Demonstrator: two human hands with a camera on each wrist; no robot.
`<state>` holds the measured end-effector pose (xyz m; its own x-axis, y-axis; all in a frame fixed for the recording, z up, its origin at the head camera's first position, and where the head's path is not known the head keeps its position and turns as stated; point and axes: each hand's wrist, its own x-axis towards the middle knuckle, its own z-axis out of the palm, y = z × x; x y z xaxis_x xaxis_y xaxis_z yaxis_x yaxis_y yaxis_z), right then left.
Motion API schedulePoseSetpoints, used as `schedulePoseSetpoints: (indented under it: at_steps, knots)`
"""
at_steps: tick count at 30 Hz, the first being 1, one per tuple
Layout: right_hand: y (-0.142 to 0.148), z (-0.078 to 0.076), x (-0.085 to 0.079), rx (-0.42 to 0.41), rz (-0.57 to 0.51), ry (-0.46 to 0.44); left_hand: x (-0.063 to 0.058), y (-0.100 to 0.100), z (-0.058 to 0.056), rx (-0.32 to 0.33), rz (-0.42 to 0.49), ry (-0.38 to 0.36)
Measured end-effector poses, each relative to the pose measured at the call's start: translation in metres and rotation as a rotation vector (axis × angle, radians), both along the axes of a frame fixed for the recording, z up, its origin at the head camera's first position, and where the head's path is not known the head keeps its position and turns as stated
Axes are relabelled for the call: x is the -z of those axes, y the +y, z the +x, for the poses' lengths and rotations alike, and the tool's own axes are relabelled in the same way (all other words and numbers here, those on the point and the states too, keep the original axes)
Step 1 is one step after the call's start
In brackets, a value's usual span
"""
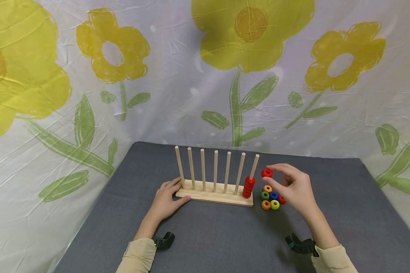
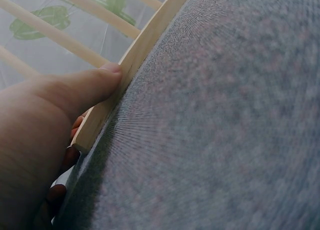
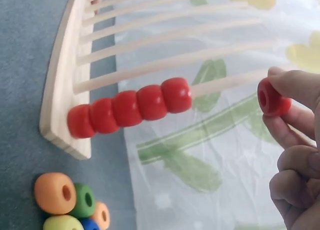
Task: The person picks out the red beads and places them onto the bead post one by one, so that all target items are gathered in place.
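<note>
A wooden base (image 1: 212, 192) carries several upright pegs in a row. Red beads (image 1: 248, 187) are stacked on the rightmost peg (image 3: 230, 82), whose upper part is bare. My left hand (image 1: 165, 201) grips the base's left end, the thumb along its front edge; in the left wrist view that thumb (image 2: 95, 85) lies on the wood. Between thumb and fingertips my right hand (image 1: 294, 185) pinches a red bead (image 3: 272, 97), held in the air just right of the rightmost peg's upper part, its hole showing.
Loose beads lie on the grey cloth right of the base: orange (image 1: 265, 205), yellow (image 1: 275, 204), green (image 1: 264, 195), blue (image 1: 273, 195), another orange (image 1: 267, 188) and a red one (image 1: 281, 199) partly behind the right hand. A flower-printed curtain (image 1: 177, 94) hangs behind the table.
</note>
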<state>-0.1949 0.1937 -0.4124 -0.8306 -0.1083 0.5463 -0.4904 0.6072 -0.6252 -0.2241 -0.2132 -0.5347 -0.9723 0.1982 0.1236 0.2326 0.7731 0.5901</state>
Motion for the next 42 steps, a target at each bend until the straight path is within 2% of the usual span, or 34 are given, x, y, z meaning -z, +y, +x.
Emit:
schedulePoseSetpoints:
  at_steps: [8, 21, 32, 42]
  knots:
    - [-0.005, 0.001, -0.011, 0.021, -0.030, 0.025, 0.000, 0.000, 0.001, 0.009, 0.003, 0.001]
    - [-0.010, -0.006, -0.028, 0.008, -0.056, 0.044, -0.002, 0.000, -0.001, 0.008, -0.004, 0.018]
    - [-0.010, -0.006, -0.039, 0.031, -0.056, 0.030, -0.004, 0.002, -0.002, 0.011, -0.014, 0.016]
    - [-0.012, -0.005, -0.042, 0.027, -0.055, 0.047, -0.002, 0.002, 0.001, 0.009, -0.004, 0.020]
